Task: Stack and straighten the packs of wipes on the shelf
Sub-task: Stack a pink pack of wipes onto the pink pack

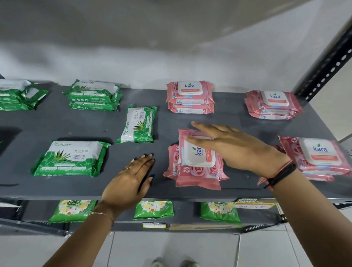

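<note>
Step in hand: I judge I am straightening the front pink stack, which lies on the grey shelf near its front edge, at about 5 o'clock from shelf centre.
Right hand: open and flat, fingers together and pointing toward 9 o'clock, resting over the far right part of the top pack; it grips nothing.
Left hand: open, palm down on bare shelf just beside the stack, at its 9 o'clock; it holds nothing.
Stack condition: the top pack sits askew, its long side running toward 12 o'clock, while the pack beneath juts out at 9 o'clock.
Other pink stacks: one at 12 o'clock, one at 2 o'clock, one at 3 o'clock; all look tidier.
Loose green pack: single, turned on end, at 11 o'clock of the stack.
Next move, my judgement: press both palms inward on opposite sides to square the edges, keeping the slippery wrappers from sliding off.
</note>
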The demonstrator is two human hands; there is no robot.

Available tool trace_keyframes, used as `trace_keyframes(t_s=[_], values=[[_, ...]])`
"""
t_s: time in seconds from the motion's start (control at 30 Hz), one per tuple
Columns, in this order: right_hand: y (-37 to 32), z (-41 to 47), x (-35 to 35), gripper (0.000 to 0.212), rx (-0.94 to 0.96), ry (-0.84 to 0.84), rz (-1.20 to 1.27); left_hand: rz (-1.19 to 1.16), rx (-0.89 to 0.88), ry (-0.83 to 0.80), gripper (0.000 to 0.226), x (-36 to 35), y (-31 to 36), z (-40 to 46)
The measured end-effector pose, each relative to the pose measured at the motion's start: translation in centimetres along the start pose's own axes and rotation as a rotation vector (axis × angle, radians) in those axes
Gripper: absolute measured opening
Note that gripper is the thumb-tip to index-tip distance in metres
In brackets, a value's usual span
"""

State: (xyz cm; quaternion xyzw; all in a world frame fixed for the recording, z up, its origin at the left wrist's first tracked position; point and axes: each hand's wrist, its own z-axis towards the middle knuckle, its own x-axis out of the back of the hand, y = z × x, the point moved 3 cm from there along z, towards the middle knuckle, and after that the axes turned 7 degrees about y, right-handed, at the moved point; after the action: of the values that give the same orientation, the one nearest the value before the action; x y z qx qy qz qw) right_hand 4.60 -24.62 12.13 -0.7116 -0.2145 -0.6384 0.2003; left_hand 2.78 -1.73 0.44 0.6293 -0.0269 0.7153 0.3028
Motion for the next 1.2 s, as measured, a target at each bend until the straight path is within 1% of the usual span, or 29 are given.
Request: trace_keyframes(t_s=[0.07, 0.13, 0.27, 0.3, 0.47, 0.57, 0.67, 0.87, 1.03, 1.2], values=[[-0.4, 0.3, -0.2, 0.105, 0.036, -0.052, -0.033, -0.003, -0.003, 0.001, 0.053, 0.0, 0.0, 0.0], [-0.5, 0.4, -0.4, 0.1, 0.031, -0.07, -0.048, -0.006, -0.002, 0.006, 0.053, 0.0, 0.0, 0.0], [-0.2, 0.6, -0.5, 0.077, -0.015, -0.044, -0.041, -0.005, -0.004, 0.012, 0.054, 0.1, 0.1, 0.0], [-0.3, 0.6, -0.5, 0.076, -0.036, -0.026, -0.029, -0.001, -0.006, 0.013, 0.054, 0.1, 0.1, 0.1], [-0.9, 0.7, -0.8, 0.08, -0.142, 0.068, -0.083, 0.027, -0.018, 0.012, 0.053, 0.1, 0.2, 0.1], [-0.9, 0.6, -1.2, 0.086, -0.176, 0.042, -0.027, 0.023, -0.01, 0.012, 0.053, 0.1, 0.1, 0.0], [-0.6, 0.4, -1.5, 0.095, -0.143, -0.007, 0.023, 0.021, -0.009, 0.01, 0.053, 0.0, 0.0, 0.0], [-0.4, 0.5, -1.7, 0.084, -0.133, 0.044, 0.012, 0.01, -0.017, 0.006, 0.054, 0.0, 0.1, 0.0], [-0.3, 0.4, -1.9, 0.084, -0.14, 0.076, 0.026, 0.017, -0.016, 0.01, 0.054, 0.2, 0.2, 0.1], [-0.4, 0.3, -2.0, 0.085, -0.15, 0.067, 0.038, 0.031, -0.011, 0.003, 0.054, 0.3, 0.4, 0.0]])
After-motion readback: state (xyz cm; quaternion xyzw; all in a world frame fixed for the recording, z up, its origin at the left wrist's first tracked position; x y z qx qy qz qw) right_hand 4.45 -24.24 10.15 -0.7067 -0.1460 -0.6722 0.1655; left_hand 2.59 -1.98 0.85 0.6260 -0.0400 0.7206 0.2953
